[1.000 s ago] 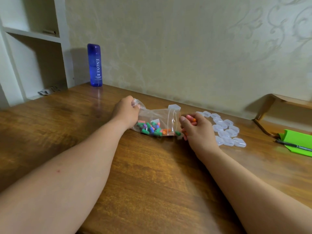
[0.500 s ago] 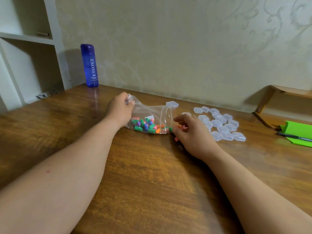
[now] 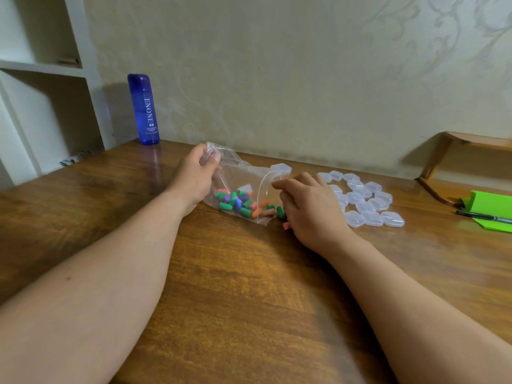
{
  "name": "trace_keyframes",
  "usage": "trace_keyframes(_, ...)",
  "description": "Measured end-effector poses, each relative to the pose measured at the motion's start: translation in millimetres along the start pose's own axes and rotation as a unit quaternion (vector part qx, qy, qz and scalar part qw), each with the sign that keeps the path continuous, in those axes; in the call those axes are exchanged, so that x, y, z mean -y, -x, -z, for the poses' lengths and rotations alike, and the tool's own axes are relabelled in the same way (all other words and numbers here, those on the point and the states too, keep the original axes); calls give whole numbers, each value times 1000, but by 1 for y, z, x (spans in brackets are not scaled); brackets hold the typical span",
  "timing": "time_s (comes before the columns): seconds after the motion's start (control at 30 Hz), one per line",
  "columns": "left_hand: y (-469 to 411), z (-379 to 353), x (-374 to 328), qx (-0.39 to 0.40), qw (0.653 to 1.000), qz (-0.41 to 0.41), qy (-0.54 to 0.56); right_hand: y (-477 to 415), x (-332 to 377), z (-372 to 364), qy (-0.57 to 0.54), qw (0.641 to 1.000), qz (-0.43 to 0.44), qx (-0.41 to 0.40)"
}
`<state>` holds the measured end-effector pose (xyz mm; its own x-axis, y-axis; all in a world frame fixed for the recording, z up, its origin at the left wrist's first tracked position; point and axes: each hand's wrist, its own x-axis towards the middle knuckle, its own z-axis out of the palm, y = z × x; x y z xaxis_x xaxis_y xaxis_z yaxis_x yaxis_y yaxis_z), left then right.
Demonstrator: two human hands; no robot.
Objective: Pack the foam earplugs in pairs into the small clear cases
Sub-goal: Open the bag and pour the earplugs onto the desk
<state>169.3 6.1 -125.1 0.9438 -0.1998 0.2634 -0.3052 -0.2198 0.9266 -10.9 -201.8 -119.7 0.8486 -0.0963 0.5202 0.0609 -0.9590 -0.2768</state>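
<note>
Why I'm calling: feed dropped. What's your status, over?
Left hand grips bag by raised end. Right hand curled at bag mouth, grasp unclear. Earplugs mostly in bag; cases look empty. Nothing blocking.

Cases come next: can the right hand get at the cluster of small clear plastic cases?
Probably yes: the small clear plastic cases lie beside the right hand, nothing between them, though its fingers are busy at the clear plastic bag's mouth.

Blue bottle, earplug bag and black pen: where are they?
blue bottle (image 3: 146, 115): head view, middle of its label.
earplug bag (image 3: 249, 177): head view, its clear upper side.
black pen (image 3: 483, 216): head view, middle of its barrel.
</note>
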Motion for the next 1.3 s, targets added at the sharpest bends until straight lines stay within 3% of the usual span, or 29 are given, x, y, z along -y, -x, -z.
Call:
trace_keyframes(0.23, 2, -1, -2, 21, 999, 5, 29, -10, 16, 6, 30, 996, 68, 40)
trace_keyframes(0.43, 4, -3, -6, 46, 997, 11, 54, -41, 25, -9, 96, 968, 26, 232)
trace_keyframes(0.5, 6, -4, -9, 56, 996, 12, 66, -49, 32, -13, 118, 958, 53, 258)
trace_keyframes(0.6, 6, -4, -9, 74, 994, 22, 83, -54, 48, -15, 100, 961, 139, 216)
trace_keyframes(0.7, 4, -4, -7, 85, 991, 31, 94, -60, 61, -21, 133, 943, 140, 271)
trace_keyframes(0.9, 4, -6, -11, 65, 989, 41, 128, -61, 73, -15, 68, 953, 63, 288)
trace_keyframes(1.03, 3, -4, -11, 40, 990, 42, 127, -66, 78, -23, 89, 964, 117, 222)
trace_keyframes(1.3, 3, -6, -10, -4, 993, 45, 113, -62, 77, -27, 74, 968, 95, 219)
